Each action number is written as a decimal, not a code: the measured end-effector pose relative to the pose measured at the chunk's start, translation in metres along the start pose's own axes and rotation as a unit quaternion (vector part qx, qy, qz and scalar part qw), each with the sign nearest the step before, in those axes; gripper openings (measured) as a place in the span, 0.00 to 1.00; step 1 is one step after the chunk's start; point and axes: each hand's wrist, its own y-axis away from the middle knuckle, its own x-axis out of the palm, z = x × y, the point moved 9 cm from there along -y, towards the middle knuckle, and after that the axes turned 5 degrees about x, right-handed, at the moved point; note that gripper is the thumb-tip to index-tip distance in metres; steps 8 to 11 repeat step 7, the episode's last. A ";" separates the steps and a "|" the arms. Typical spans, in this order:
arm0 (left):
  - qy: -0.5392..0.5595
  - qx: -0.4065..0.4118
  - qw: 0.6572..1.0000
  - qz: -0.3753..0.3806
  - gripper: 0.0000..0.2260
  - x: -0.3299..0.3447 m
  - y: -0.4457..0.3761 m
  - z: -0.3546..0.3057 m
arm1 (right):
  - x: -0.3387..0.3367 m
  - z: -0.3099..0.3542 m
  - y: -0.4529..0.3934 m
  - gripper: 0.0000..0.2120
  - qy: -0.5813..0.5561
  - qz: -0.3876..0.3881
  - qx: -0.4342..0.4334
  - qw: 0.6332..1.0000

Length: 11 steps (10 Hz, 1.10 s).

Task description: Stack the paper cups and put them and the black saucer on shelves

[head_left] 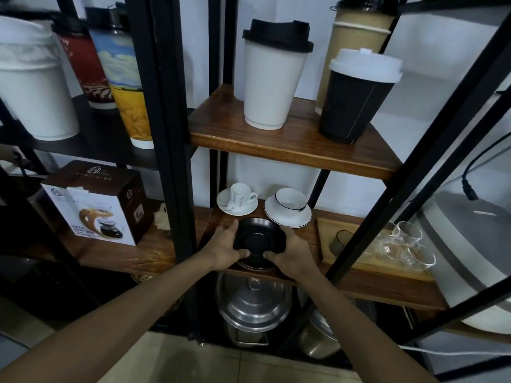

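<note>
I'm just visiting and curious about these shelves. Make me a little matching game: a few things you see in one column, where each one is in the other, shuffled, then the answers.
Things:
1. black saucer
2. white cup with black lid
3. steel pot
4. clear glasses

Places:
A. on the wooden tray, right part of the middle shelf
B. on the upper wooden shelf
C. held between the left hand and right hand at the front edge of the middle shelf
D. below the middle shelf

Pairs: 1-C, 2-B, 3-D, 4-A
</note>
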 end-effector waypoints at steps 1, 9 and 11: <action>0.005 0.006 1.000 -0.016 0.42 -0.001 0.007 -0.005 | -0.003 0.001 0.007 0.38 0.001 -0.013 0.011 1.000; -0.174 0.147 0.969 -0.095 0.31 -0.079 0.145 -0.144 | -0.126 0.099 0.131 0.28 0.067 -0.035 -0.109 0.991; -0.174 0.147 0.969 -0.095 0.31 -0.079 0.145 -0.144 | -0.126 0.099 0.131 0.28 0.067 -0.035 -0.109 0.991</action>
